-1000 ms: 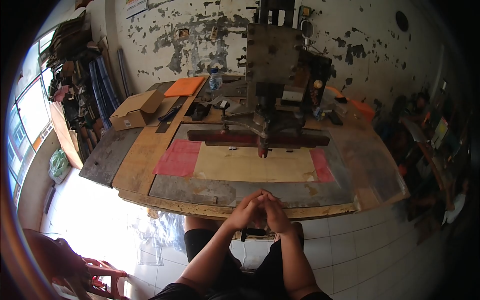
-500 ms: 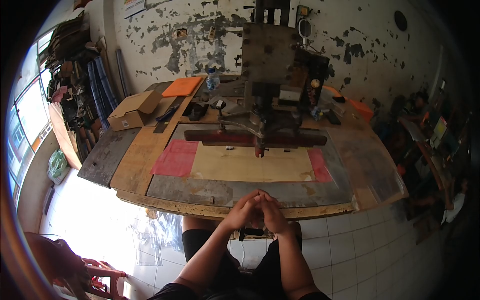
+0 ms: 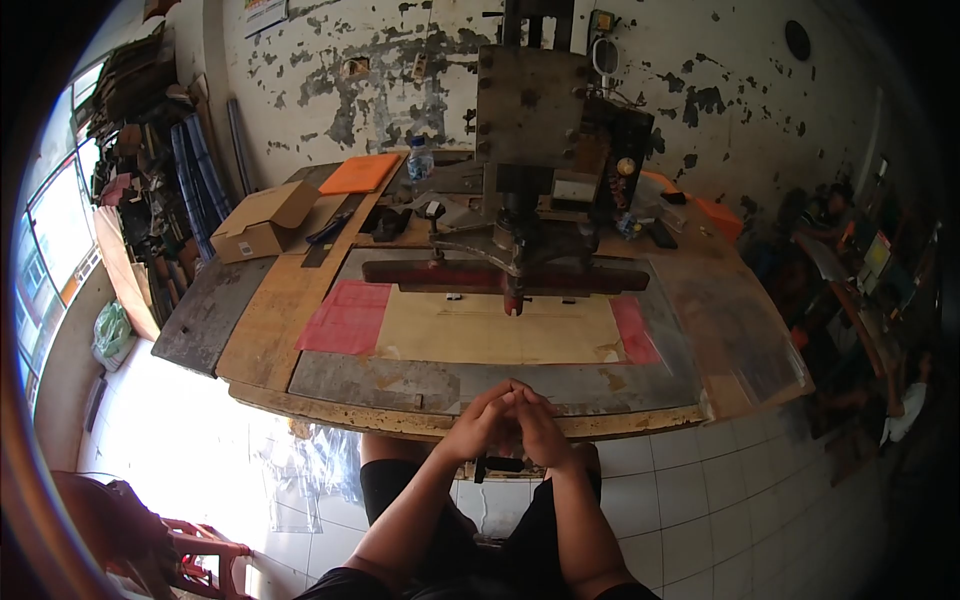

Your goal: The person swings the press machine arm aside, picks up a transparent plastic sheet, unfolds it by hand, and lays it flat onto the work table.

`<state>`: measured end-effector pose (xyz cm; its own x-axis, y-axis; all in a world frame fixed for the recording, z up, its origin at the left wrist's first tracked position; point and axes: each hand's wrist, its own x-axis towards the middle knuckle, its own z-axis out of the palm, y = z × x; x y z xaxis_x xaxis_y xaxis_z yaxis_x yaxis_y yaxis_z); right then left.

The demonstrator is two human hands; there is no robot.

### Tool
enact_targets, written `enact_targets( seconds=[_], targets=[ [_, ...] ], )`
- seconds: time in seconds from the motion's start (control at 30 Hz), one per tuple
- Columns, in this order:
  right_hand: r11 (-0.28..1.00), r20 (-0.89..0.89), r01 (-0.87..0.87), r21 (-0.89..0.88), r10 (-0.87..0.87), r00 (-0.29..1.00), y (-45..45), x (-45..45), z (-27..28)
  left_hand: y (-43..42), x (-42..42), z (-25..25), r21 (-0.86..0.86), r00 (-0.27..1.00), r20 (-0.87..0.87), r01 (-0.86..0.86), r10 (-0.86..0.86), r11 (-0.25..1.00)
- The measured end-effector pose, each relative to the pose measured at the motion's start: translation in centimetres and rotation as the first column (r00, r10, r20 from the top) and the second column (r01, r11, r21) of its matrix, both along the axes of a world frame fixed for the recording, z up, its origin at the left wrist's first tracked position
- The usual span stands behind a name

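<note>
My left hand and my right hand meet at the front edge of the worktable, their fingertips together and no object visible between them. Beyond them a yellow sheet with a red piece at each end, the left one larger than the right one, lies flat on a grey plate. Over the sheet's far edge hangs the long red bar of a press.
An open cardboard box, an orange folder and a water bottle stand at the back left. A phone-like dark object lies right of the press. People are dimly visible at far right. A red stool stands lower left.
The whole view has shifted slightly, with the press and table a little further left in the picture. My hands keep the same joined pose.
</note>
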<state>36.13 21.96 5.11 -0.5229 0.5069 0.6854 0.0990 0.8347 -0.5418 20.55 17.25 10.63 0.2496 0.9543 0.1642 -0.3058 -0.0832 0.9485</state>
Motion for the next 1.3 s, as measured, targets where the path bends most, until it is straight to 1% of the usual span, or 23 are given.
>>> enact_targets(
  seconds=[0.17, 0.23, 0.27, 0.33, 0.37, 0.43, 0.47, 0.53, 0.57, 0.67, 0.83, 0.93, 0.97, 1.0, 1.03, 1.07, 1.1, 1.13, 1.17, 1.2, 1.23, 1.27, 1.3],
  targets=[
    [0.999, 0.009, -0.025, -0.023, 0.025, 1.000, -0.2, 0.1, 0.3, 0.2, -0.1, -0.4, 0.012, 1.000, -0.013, 0.009, -0.009, 1.000],
    [0.998, 0.005, -0.032, 0.045, 0.031, 0.999, -0.1, 0.1, 0.2, 0.2, -0.1, -0.4, 0.011, 1.000, -0.002, 0.012, -0.012, 1.000],
    [0.999, 0.004, -0.030, 0.044, 0.029, 1.000, -0.1, 0.1, 0.2, 0.1, -0.1, -0.3, 0.003, 1.000, -0.002, 0.006, -0.006, 1.000],
    [0.996, 0.003, -0.014, -0.094, 0.014, 1.000, -0.4, 0.1, 0.2, 0.1, -0.1, -0.3, -0.007, 1.000, 0.000, 0.003, -0.003, 1.000],
    [0.995, 0.005, -0.011, -0.096, 0.012, 1.000, -0.3, 0.2, 0.2, 0.1, -0.2, -0.4, -0.005, 1.000, -0.011, 0.006, -0.006, 1.000],
    [0.997, -0.016, -0.064, -0.050, 0.064, 0.998, 0.1, 0.1, 0.2, 0.1, -0.3, -0.3, -0.004, 1.000, -0.022, 0.011, -0.011, 1.000],
    [0.997, -0.016, -0.062, -0.051, 0.061, 0.998, 0.1, 0.1, 0.1, 0.0, -0.2, -0.2, 0.002, 1.000, -0.020, 0.010, -0.010, 1.000],
    [0.998, -0.027, -0.004, 0.062, 0.005, 1.000, 0.0, -0.1, 0.0, -0.1, -0.1, 0.1, 0.009, 1.000, -0.015, 0.011, -0.011, 1.000],
    [0.998, -0.025, -0.003, 0.063, 0.004, 1.000, 0.0, -0.1, 0.0, -0.2, -0.1, 0.3, 0.010, 1.000, -0.018, 0.010, -0.010, 1.000],
    [1.000, -0.026, -0.005, 0.011, 0.005, 1.000, 0.0, -0.2, 0.0, -0.1, -0.1, 0.2, 0.008, 1.000, -0.022, 0.004, -0.004, 1.000],
    [0.991, -0.014, -0.058, -0.119, 0.056, 0.998, -0.2, 0.1, 0.2, -0.1, -0.1, 0.3, -0.011, 1.000, -0.002, 0.023, -0.023, 1.000],
    [0.988, 0.034, -0.082, -0.135, 0.087, 0.996, 0.5, 0.3, -1.0, -0.1, -0.1, 0.3, 0.003, 0.999, -0.036, 0.008, -0.007, 1.000],
    [0.988, 0.032, -0.080, -0.134, 0.085, 0.996, 0.4, 0.1, -0.6, 0.0, -0.1, 0.2, 0.006, 1.000, 0.002, 0.011, -0.011, 1.000],
    [0.994, -0.024, -0.055, -0.098, 0.052, 0.998, 0.2, -0.3, -0.1, 0.0, 0.0, 0.2, 0.008, 0.999, 0.041, 0.016, -0.016, 1.000],
    [0.998, -0.079, -0.023, -0.065, 0.018, 0.997, 0.0, -0.4, 0.4, -0.6, 0.3, 0.3, 0.005, 0.999, 0.043, 0.023, -0.023, 1.000],
    [0.998, -0.074, -0.014, -0.068, 0.009, 0.997, 0.0, -0.2, 1.1, -1.6, 0.8, 0.6, 0.075, 0.982, 0.018, -0.188, 0.188, 0.979],
    [0.819, -0.156, -0.259, -0.511, 0.208, 0.966, 0.3, 0.0, 2.1, -2.2, 1.2, 0.7, 0.149, 0.920, 0.011, -0.388, 0.391, 0.910],
    [0.407, -0.322, -0.439, -0.801, 0.326, 0.889, 0.3, 0.2, 3.2, -2.3, 0.2, 0.3, 0.524, 0.774, -0.083, -0.502, 0.628, 0.688],
    [0.509, -0.273, -0.361, -0.782, 0.241, 0.931, -1.0, -0.4, 4.8, -4.4, 0.4, 1.5, 0.482, 0.739, 0.047, -0.606, 0.672, 0.632],
    [0.515, -0.279, -0.354, -0.781, 0.220, 0.935, -0.9, -0.6, 5.1, -6.6, 0.3, 3.4, 0.532, 0.622, 0.096, -0.691, 0.777, 0.488],
    [0.523, -0.249, -0.354, -0.775, 0.263, 0.932, -0.9, -0.5, 5.3, -8.6, 0.4, 5.3, 0.517, 0.576, 0.247, -0.759, 0.780, 0.397],
    [0.529, -0.212, -0.349, -0.774, 0.302, 0.929, -0.9, -0.3, 5.4, -10.7, -0.2, 7.1, 0.608, 0.482, 0.274, -0.757, 0.832, 0.239],
    [0.503, -0.227, -0.360, -0.786, 0.307, 0.924, -1.0, -0.4, 5.7, -12.4, -0.9, 9.0, 0.685, 0.434, 0.347, -0.722, 0.831, 0.092]
  ],
)
